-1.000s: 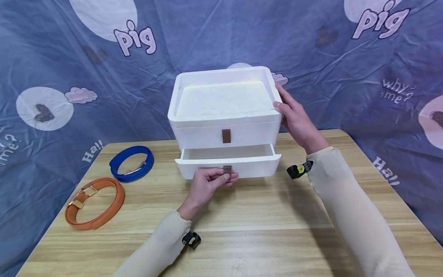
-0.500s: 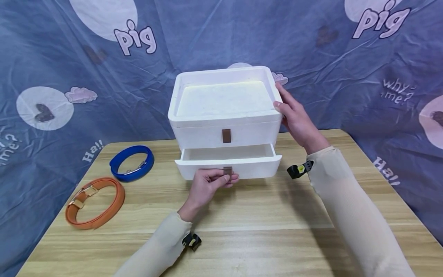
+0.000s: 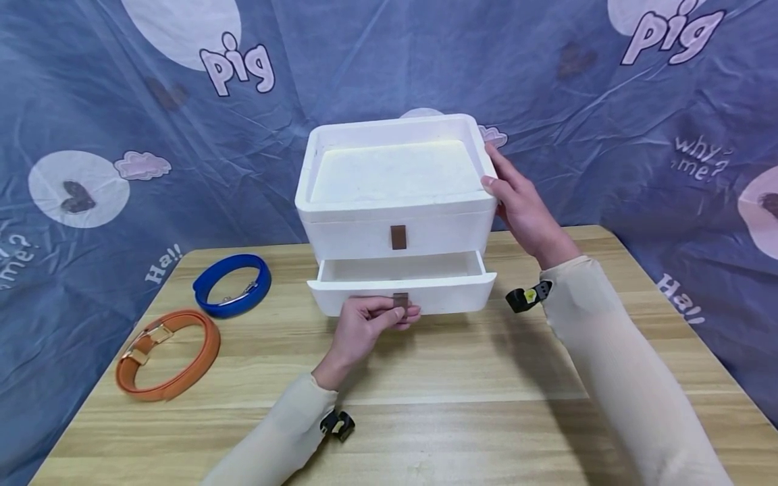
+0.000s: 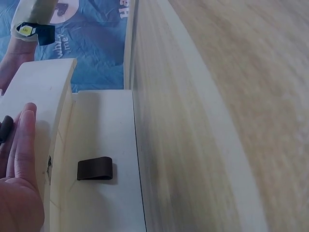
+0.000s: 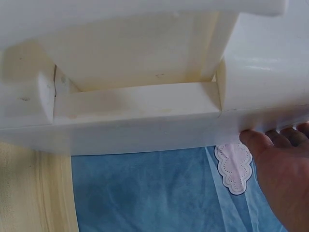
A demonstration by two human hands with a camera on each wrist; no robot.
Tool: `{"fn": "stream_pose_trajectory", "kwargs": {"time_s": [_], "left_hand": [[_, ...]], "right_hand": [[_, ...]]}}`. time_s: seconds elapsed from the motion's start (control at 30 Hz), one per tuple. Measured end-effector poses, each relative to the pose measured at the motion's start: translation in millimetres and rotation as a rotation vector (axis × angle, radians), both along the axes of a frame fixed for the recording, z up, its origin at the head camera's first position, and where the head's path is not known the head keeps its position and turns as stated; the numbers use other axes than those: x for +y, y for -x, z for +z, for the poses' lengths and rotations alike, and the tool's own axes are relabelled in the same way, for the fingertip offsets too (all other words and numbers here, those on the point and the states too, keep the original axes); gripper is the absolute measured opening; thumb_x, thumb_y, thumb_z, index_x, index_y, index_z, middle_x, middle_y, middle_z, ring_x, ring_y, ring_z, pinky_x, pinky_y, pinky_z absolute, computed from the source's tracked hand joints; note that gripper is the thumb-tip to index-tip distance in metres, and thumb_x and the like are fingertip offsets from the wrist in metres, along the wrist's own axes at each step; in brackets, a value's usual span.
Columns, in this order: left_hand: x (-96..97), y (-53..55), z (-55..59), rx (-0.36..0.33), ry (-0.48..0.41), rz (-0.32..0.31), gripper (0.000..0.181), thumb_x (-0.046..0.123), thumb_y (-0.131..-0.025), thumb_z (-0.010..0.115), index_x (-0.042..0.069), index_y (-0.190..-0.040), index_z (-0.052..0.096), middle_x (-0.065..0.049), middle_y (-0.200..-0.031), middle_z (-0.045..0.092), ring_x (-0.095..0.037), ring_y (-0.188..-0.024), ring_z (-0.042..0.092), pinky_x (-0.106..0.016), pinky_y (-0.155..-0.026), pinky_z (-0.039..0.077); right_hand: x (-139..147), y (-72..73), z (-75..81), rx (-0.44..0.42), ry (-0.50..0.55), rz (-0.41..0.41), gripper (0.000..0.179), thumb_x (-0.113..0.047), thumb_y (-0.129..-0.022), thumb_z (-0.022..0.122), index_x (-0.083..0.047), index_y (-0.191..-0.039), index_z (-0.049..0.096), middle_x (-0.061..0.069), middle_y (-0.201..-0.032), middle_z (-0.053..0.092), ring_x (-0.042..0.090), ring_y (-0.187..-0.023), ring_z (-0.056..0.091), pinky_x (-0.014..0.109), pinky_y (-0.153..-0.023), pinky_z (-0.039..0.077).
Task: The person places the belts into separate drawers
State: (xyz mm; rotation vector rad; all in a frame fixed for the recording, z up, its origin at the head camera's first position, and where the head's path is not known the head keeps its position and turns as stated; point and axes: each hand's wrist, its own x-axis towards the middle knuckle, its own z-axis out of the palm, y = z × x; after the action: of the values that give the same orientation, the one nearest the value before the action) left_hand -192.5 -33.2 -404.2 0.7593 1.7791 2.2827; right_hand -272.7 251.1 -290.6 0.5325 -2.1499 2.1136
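Observation:
A white drawer unit (image 3: 395,233) with an open top tray stands at the back of the table. One drawer (image 3: 450,297) is pulled partway out, and its inside looks bare. My left hand (image 3: 365,324) pinches that drawer's brown pull tab (image 3: 400,302) between thumb and fingers. At the unit's upper right corner, my right hand (image 3: 529,216) grips the rim, thumb over the edge and fingers against the side. The left wrist view has the fingers lying along the drawer front, while another dark tab (image 4: 95,168) sits on a white front closer to the table.
On the left of the wooden table (image 3: 462,432) lie a coiled blue belt (image 3: 255,290) and a coiled orange belt (image 3: 200,364), both with metal buckles. A blue printed cloth (image 3: 365,61) hangs behind the table and along both sides.
The open drawer shifts very slightly toward me between the first frame and now. Both hands keep their places on the tab and the rim.

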Motion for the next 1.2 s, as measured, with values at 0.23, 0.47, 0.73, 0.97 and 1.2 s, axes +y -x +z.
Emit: {"fn": "stream_pose_trajectory", "kwargs": {"time_s": [0.23,0.47,0.73,0.97,1.2], "left_hand": [[0.4,1.0,0.0,-0.008,-0.007,0.006,0.017,-0.011,-0.091,0.059,-0.024,-0.103,0.062,-0.033,-0.098,0.066,-0.046,-0.091,0.067,-0.044,-0.081,0.060],[1.0,-0.4,0.2,0.002,0.002,0.016,0.016,-0.012,-0.091,0.059,-0.022,-0.102,0.063,-0.032,-0.098,0.067,-0.046,-0.091,0.067,-0.044,-0.082,0.059],[0.4,0.0,0.9,0.021,0.003,0.015,0.016,-0.012,-0.091,0.059,-0.023,-0.102,0.062,-0.033,-0.097,0.066,-0.046,-0.090,0.067,-0.044,-0.082,0.059],[-0.3,-1.4,0.2,0.022,0.016,0.015,0.016,-0.011,-0.091,0.059,-0.023,-0.102,0.062,-0.032,-0.098,0.066,-0.044,-0.090,0.068,-0.044,-0.081,0.059],[0.6,-3.1,-0.1,0.017,0.004,0.004,0.018,-0.010,-0.091,0.059,-0.022,-0.104,0.062,-0.032,-0.098,0.067,-0.040,-0.091,0.069,-0.044,-0.082,0.059]], "right_hand": [[-0.9,1.0,0.8,0.005,0.013,0.003,0.062,-0.023,-0.104,0.048,-0.022,-0.158,0.018,0.000,-0.161,0.020,0.027,-0.132,0.038,0.024,-0.093,0.048],[-0.7,-0.1,0.8,0.004,0.019,0.000,0.062,-0.022,-0.104,0.049,-0.023,-0.158,0.019,0.000,-0.161,0.020,0.026,-0.132,0.037,0.023,-0.093,0.048],[-1.2,1.8,0.0,0.009,0.018,0.005,0.061,-0.023,-0.104,0.049,-0.023,-0.158,0.020,0.001,-0.160,0.022,0.027,-0.131,0.038,0.028,-0.096,0.046],[-1.2,1.7,-1.3,0.010,0.017,0.008,0.061,-0.023,-0.104,0.048,-0.023,-0.158,0.020,0.001,-0.160,0.022,0.027,-0.130,0.039,0.028,-0.096,0.046],[-1.1,1.8,-2.2,0.013,0.024,0.003,0.061,-0.022,-0.104,0.048,-0.022,-0.158,0.020,0.002,-0.160,0.022,0.025,-0.132,0.037,0.022,-0.094,0.047]]}}
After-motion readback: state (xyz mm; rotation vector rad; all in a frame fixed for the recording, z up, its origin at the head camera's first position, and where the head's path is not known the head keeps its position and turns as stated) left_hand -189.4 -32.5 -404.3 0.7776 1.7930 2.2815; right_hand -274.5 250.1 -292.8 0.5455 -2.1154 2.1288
